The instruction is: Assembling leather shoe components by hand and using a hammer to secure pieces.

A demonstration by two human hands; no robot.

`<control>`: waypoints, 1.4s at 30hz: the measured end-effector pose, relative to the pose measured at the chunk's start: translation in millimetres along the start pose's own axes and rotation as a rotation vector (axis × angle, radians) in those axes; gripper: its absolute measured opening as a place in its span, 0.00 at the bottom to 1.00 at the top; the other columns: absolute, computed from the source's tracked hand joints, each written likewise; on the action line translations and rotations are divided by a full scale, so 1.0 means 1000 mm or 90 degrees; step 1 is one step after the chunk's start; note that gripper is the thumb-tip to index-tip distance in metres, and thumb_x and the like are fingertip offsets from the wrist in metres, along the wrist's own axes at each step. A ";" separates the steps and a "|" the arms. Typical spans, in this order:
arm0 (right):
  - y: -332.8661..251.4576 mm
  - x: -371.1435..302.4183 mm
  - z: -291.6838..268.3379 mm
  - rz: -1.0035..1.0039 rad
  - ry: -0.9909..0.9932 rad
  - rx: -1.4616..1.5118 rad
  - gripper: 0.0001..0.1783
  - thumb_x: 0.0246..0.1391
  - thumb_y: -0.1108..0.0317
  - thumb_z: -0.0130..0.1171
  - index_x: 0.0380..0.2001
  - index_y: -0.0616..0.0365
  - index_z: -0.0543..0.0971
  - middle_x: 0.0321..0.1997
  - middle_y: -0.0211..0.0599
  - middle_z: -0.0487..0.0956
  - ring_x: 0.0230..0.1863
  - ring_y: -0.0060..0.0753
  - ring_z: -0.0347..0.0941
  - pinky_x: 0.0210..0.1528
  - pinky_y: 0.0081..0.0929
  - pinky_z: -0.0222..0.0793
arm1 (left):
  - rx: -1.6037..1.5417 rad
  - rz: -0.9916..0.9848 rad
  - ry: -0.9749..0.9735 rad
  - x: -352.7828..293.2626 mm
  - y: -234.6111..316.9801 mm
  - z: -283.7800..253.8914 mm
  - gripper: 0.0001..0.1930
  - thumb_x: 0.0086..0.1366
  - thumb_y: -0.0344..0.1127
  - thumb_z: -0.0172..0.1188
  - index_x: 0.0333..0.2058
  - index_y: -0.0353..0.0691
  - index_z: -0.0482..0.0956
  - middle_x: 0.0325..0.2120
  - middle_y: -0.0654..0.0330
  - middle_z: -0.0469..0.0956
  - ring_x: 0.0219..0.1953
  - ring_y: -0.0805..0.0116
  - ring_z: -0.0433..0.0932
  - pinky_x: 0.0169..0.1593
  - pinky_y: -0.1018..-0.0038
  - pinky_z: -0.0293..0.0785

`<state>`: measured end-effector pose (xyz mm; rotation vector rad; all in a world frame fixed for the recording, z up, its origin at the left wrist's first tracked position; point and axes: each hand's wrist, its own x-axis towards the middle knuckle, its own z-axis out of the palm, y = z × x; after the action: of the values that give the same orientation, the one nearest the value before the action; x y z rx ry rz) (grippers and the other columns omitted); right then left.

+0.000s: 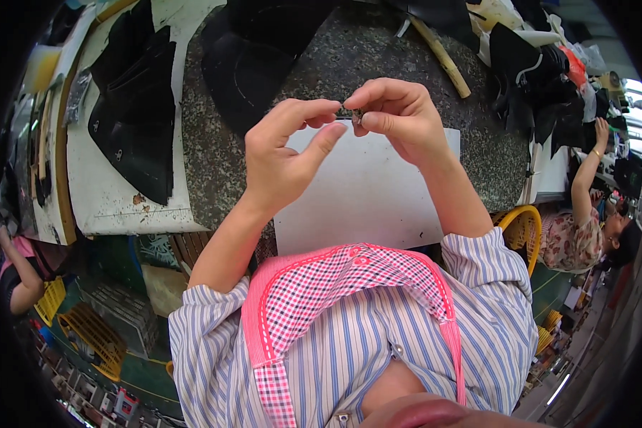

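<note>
Thumb and forefinger of the right hand [406, 120] pinch a small brownish object [357, 118] over the far edge of a white board [364, 192] on the speckled worktop [217, 160]. The left hand [284, 146] curls just beside it, thumb and forefinger slightly apart; whether it grips anything, I cannot tell. A wooden stick [442, 58] lies far right.

There is room above the white sheet [364, 192], with black material [246, 71] obstructing beyond.

No writing can be read. On the apron [314, 292], at the frame's centre, a small reddish mark [362, 261] is too small to make out as lettering.
</note>
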<state>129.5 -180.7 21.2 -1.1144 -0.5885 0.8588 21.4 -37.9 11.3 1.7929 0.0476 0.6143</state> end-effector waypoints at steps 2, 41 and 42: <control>0.010 0.000 0.001 -0.011 -0.005 0.032 0.12 0.41 0.78 0.58 0.33 0.62 0.72 0.28 0.35 0.76 0.29 0.22 0.72 0.31 0.18 0.68 | -0.001 0.015 0.006 -0.003 0.001 0.003 0.11 0.46 0.27 0.62 0.31 0.37 0.76 0.23 0.60 0.75 0.26 0.72 0.73 0.31 0.79 0.68; 0.057 0.009 0.039 -0.225 0.101 0.013 0.06 0.41 0.70 0.61 0.23 0.54 0.73 0.40 0.32 0.65 0.48 0.28 0.57 0.50 0.26 0.54 | -0.586 -0.281 0.022 -0.017 -0.017 0.007 0.07 0.57 0.32 0.55 0.31 0.34 0.72 0.27 0.65 0.73 0.30 0.80 0.69 0.37 0.84 0.66; 0.059 0.011 0.039 -0.226 0.094 0.015 0.06 0.41 0.70 0.61 0.23 0.54 0.73 0.40 0.32 0.65 0.48 0.28 0.57 0.50 0.26 0.54 | -0.564 -0.273 0.045 -0.019 -0.020 0.007 0.06 0.57 0.31 0.55 0.30 0.35 0.72 0.28 0.66 0.72 0.30 0.81 0.69 0.36 0.84 0.66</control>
<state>87.2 -140.2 -20.9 -1.0032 -0.6276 0.4729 13.8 -44.1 -15.6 0.8612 0.1741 0.3034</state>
